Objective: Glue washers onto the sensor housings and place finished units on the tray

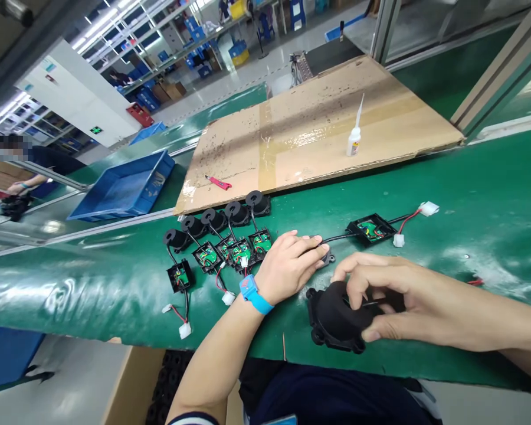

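My right hand (380,295) grips a black round housing (336,316) with a screw-lug flange, held tilted above the bench's front edge; fingers and thumb are at its open side. My left hand (292,262), with a blue wrist strap (254,294), is closed over another black part, mostly hidden, whose flange lug (331,258) shows beside the fingertips. A black cable runs from it to an open black box (369,229) with a green circuit board and white connectors (428,208). Left of this hand, several round black housings (257,202) are cabled to open circuit-board boxes (206,255).
A cardboard sheet (301,136) lies at the back of the green bench (115,283), bearing a white dropper bottle (354,140) and a pink cutter (219,182). Behind left sits a blue tray (124,183). A carton (133,383) of black parts stands below. Another person (35,159) is at far left.
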Action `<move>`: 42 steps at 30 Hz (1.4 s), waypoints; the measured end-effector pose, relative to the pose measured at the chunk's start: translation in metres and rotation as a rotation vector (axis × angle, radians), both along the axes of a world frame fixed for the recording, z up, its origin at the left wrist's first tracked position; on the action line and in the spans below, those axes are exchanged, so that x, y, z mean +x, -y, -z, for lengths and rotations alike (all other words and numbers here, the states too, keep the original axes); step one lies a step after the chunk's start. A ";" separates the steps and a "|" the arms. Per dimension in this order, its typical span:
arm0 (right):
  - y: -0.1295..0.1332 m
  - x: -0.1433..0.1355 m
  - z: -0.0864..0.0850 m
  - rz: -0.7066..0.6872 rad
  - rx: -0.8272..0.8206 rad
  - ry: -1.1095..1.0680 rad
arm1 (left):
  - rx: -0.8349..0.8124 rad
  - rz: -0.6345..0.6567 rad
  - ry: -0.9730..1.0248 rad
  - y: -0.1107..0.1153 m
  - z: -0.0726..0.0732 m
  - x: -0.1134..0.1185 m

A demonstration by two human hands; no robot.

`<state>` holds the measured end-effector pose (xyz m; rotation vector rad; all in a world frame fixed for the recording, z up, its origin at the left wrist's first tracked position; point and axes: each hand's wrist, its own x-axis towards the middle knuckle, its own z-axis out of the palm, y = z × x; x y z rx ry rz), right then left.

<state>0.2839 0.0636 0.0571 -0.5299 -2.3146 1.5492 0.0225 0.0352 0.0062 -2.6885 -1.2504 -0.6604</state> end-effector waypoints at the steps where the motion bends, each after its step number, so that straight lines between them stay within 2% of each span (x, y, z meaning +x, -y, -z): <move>1: 0.001 -0.001 0.002 -0.004 0.065 0.015 | 0.009 0.000 0.000 0.000 0.001 0.000; 5: 0.008 -0.006 0.019 -0.036 0.341 0.119 | 0.001 -0.007 -0.007 0.000 0.006 0.001; 8: 0.014 -0.009 0.028 -0.061 0.454 0.169 | -0.045 -0.004 -0.037 -0.002 0.009 0.002; 11: 0.018 -0.012 0.026 -0.014 0.456 0.137 | -0.053 -0.002 -0.046 -0.003 0.011 0.003; 15: 0.020 -0.017 0.023 0.048 0.351 0.204 | -0.032 0.010 -0.058 -0.004 0.010 0.004; 20: 0.018 -0.024 0.024 0.003 0.269 0.317 | -0.023 0.009 -0.037 -0.004 0.010 0.005; 30: 0.014 -0.031 0.023 -0.054 0.269 0.261 | -0.065 0.001 -0.036 -0.004 0.007 0.007; 36: 0.011 -0.026 0.027 -0.047 0.401 0.259 | -0.024 0.015 -0.031 -0.004 0.009 0.004; 42: 0.022 -0.024 0.026 0.010 0.699 0.234 | 0.037 0.018 0.022 -0.003 0.011 0.003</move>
